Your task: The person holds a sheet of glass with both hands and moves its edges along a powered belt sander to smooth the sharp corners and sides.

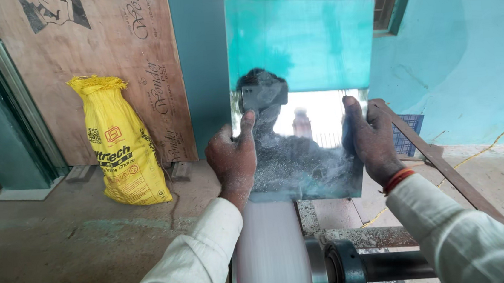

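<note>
Head view. Both hands hold a mirror upright, its lower edge just above a spinning wheel.

Left hand: clamped on the mirror's left edge. The thumb lies across the front face, pointing up; the other fingers curl behind the pane and are hidden. The skin is coated with pale dust.

Right hand: clamped on the mirror's right edge, at about the same height as the left. Its thumb lies on the front face, pointing up; the remaining fingers wrap behind the edge. A red thread band circles the wrist just above the white sleeve.

Mirror: a rectangular pane spanning the gap between the two thumbs and rising well above them. Between the thumbs the lower part of the face is speckled with whitish dust. The glass reflects a teal wall and a dark silhouette.

Wheel: directly below the fingers of the left hand, blurred by rotation, white to pale pink. Whether it touches the mirror's lower edge cannot be told. To its right a dark hub sits on a shaft, below the right wrist.

Surroundings: a yellow sack stands on the floor, well left of the left hand, against a plywood sheet. A rusty metal bar runs diagonally just right of the right hand.
</note>
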